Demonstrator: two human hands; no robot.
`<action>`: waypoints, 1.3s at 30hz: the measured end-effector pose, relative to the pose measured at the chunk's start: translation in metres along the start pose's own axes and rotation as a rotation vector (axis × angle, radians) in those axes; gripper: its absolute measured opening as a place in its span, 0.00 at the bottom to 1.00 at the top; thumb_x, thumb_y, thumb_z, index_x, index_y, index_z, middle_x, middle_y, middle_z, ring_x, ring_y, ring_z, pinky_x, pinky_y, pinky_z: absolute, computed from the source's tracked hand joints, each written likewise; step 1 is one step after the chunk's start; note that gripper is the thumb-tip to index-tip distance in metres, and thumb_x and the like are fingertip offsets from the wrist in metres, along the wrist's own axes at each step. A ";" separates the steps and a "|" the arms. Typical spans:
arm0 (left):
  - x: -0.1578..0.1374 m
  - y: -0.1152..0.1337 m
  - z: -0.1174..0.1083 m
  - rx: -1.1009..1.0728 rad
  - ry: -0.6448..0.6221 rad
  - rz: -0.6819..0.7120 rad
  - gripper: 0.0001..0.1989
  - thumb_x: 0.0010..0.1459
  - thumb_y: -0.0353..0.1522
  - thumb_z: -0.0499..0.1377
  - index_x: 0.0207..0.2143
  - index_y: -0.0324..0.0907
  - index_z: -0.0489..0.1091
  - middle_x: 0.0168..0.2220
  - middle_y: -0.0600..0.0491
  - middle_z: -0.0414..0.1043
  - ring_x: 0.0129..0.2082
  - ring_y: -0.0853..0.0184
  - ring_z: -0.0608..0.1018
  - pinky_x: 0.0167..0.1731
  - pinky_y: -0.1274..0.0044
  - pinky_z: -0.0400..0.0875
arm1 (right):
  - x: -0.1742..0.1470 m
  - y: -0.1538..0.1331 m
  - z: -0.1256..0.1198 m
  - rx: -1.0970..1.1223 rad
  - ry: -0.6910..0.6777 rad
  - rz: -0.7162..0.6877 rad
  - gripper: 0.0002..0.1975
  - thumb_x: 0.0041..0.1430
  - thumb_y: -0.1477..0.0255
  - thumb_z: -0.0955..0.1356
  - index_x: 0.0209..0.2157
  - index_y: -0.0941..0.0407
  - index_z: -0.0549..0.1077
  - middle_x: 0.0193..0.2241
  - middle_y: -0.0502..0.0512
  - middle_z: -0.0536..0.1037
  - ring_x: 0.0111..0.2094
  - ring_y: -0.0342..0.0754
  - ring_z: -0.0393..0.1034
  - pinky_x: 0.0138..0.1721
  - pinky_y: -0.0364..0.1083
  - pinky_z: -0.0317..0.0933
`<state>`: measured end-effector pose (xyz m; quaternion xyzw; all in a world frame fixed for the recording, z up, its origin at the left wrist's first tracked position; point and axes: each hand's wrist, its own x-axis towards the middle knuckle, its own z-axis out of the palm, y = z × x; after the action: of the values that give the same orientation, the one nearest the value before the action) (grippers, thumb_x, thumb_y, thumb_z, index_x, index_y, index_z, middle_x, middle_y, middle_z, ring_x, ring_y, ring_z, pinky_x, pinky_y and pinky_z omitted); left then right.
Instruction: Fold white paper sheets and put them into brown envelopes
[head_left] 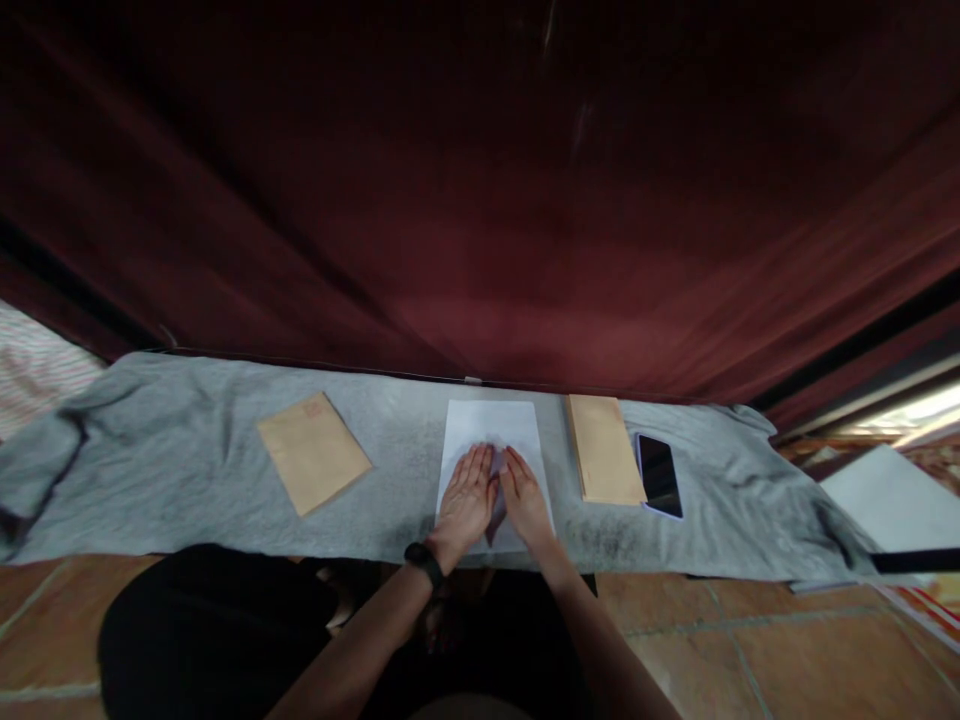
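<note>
A white sheet of paper [491, 420] lies upright-wise before me on a grey cloth [405, 430]. Flat on its left half rests my left hand [469, 495], fingers stretched out and pointing away from me, a black band on its wrist. My right hand [523, 495] lies on the right half, its fingers extended and tilted inward. The fingertips of both hands come close together near the sheet's middle. Beneath the palms, the paper's surface is partly hidden.
To the left lies a brown envelope [313, 455]. On the right, a stack of brown envelopes [606, 450] sits beside a phone [660, 475] with a dark screen. A dark red curtain [480, 250] hangs behind the cloth. Tiled floor [675, 640] shows below.
</note>
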<state>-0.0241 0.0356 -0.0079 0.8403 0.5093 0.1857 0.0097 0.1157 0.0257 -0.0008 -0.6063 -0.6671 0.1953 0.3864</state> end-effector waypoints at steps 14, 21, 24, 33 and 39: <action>0.057 -0.046 0.022 0.092 -0.120 -0.045 0.29 0.68 0.32 0.39 0.69 0.31 0.52 0.70 0.41 0.52 0.71 0.59 0.51 0.69 0.62 0.45 | 0.059 0.023 0.034 -0.526 -0.142 -0.135 0.26 0.74 0.65 0.53 0.67 0.58 0.58 0.68 0.59 0.58 0.69 0.52 0.51 0.68 0.57 0.42; 0.086 -0.066 0.019 0.112 -0.160 -0.139 0.32 0.70 0.44 0.42 0.69 0.36 0.52 0.71 0.41 0.47 0.71 0.55 0.51 0.68 0.62 0.45 | 0.095 0.039 0.033 -0.636 -0.113 -0.079 0.26 0.73 0.63 0.56 0.68 0.55 0.58 0.68 0.60 0.57 0.69 0.55 0.50 0.67 0.58 0.43; 0.095 -0.073 0.020 0.112 -0.145 -0.156 0.33 0.69 0.46 0.42 0.69 0.36 0.52 0.71 0.41 0.47 0.71 0.55 0.51 0.68 0.62 0.46 | 0.108 0.047 0.031 -0.611 -0.079 -0.033 0.27 0.73 0.61 0.55 0.68 0.57 0.58 0.68 0.62 0.57 0.69 0.56 0.50 0.67 0.58 0.43; 0.088 -0.091 0.026 0.078 -0.025 -0.205 0.32 0.70 0.42 0.41 0.69 0.31 0.52 0.69 0.39 0.54 0.71 0.56 0.53 0.68 0.61 0.49 | 0.117 0.070 0.023 -0.491 0.099 0.046 0.31 0.72 0.60 0.54 0.66 0.65 0.59 0.66 0.70 0.60 0.68 0.58 0.53 0.66 0.62 0.44; 0.075 -0.094 0.005 0.091 -0.037 -0.256 0.30 0.70 0.38 0.40 0.67 0.29 0.56 0.68 0.37 0.56 0.69 0.55 0.57 0.67 0.62 0.53 | 0.113 0.059 0.008 -0.450 0.148 0.060 0.31 0.72 0.61 0.53 0.65 0.67 0.60 0.65 0.73 0.62 0.67 0.58 0.54 0.66 0.62 0.47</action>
<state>-0.0719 0.1461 -0.0097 0.7712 0.6202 0.1438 0.0046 0.1527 0.1474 -0.0173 -0.7095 -0.6452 0.0081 0.2834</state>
